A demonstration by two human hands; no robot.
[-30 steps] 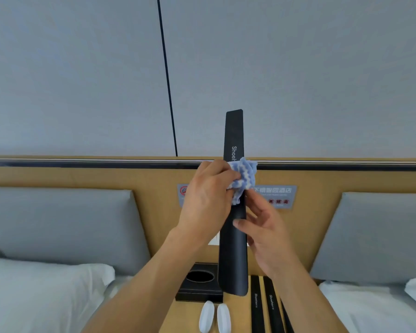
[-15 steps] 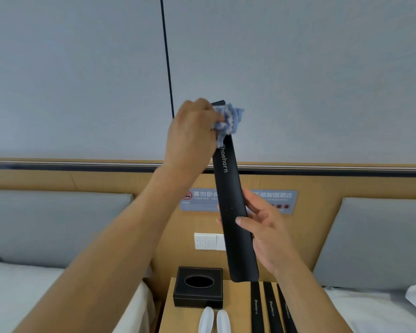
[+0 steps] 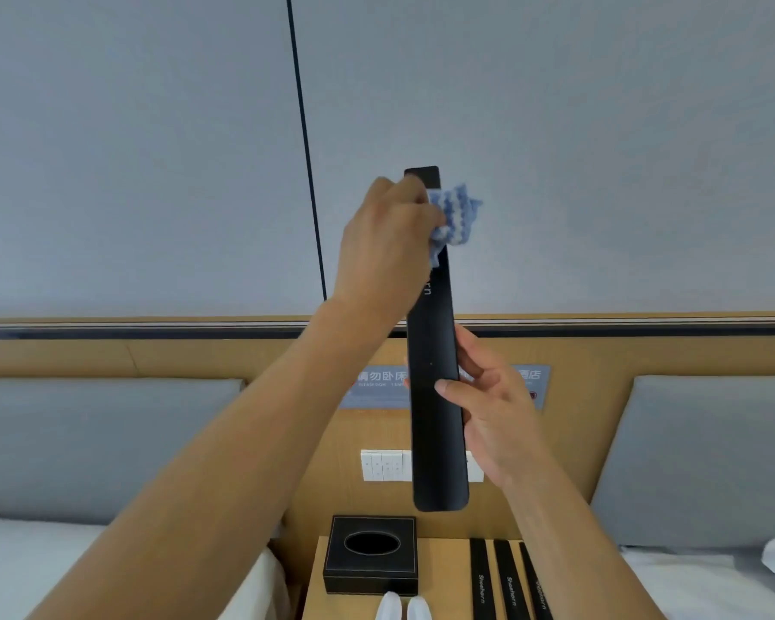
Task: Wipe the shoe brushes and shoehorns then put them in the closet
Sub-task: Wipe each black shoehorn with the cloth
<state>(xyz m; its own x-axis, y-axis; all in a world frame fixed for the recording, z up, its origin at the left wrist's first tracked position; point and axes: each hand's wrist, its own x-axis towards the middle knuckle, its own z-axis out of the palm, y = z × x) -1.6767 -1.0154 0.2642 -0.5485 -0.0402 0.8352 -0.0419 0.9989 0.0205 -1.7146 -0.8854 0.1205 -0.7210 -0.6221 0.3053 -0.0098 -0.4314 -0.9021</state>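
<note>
Left hand [image 3: 388, 243]: raised, fingers curled round a bunched blue-and-white cloth [image 3: 455, 214], pressing it against the upper end of a long black shoehorn [image 3: 437, 396]. The cloth sits just right of the knuckles, and only the shoehorn's top edge shows above it.

Shoehorn: held upright, slightly tilted, between the two hands. Its lower rounded end hangs free, below the right hand and above the nightstand [image 3: 444, 570].

Right hand [image 3: 495, 404]: below and right of the left, gripping the shoehorn at mid-length, thumb across the front face, fingers behind.

Below the hands: a black tissue box [image 3: 372, 557] on the left of the nightstand; two white objects [image 3: 403, 607] at the near edge, too cropped to identify; three further shoehorns [image 3: 508, 583] lying side by side, below the right forearm.

Assessment: wiping is under way on one shoehorn, the cloth at its top end. Whether the three lying shoehorns are already wiped cannot be told. No shoe brush is plainly visible. The closet is out of view; nothing appears stowed. Most of the task looks outstanding.
</note>
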